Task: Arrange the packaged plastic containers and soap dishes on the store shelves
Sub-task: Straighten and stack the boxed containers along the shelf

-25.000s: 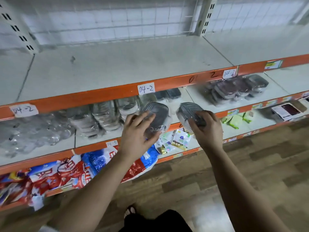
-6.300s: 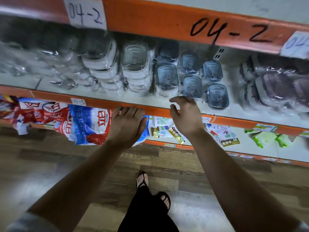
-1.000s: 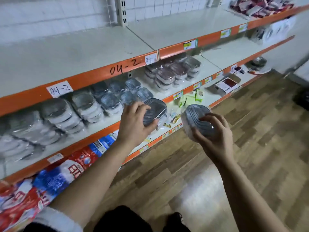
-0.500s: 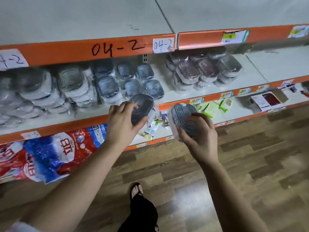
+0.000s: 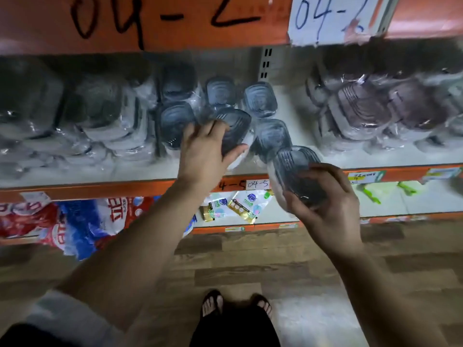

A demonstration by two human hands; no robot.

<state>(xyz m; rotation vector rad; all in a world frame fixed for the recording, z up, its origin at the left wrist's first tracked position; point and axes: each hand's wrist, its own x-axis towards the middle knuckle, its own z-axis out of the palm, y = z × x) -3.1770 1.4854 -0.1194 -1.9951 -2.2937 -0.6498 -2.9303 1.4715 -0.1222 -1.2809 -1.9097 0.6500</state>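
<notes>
My left hand [image 5: 204, 152] grips a grey soap dish [image 5: 235, 123] wrapped in clear plastic, held over the middle shelf [image 5: 87, 175] among several like grey-blue soap dishes [image 5: 259, 100]. My right hand [image 5: 330, 209] holds a second wrapped grey soap dish [image 5: 298, 171] in front of the shelf's orange edge, lower and to the right. Packaged clear plastic containers [image 5: 100, 113] fill the shelf's left part. Purple-tinted wrapped dishes [image 5: 363, 108] are stacked on its right.
The upper shelf's orange edge [image 5: 175, 21] marked 04-2 hangs close overhead. On the lower shelf lie red and blue bags [image 5: 75, 221], small sachets [image 5: 238, 206] and green items [image 5: 370, 194]. Wooden floor and my sandalled feet [image 5: 235, 304] are below.
I have come closer to the shelf. My left hand has carried its dish up and in over the middle shelf; my right hand with its dish has risen to the shelf edge.
</notes>
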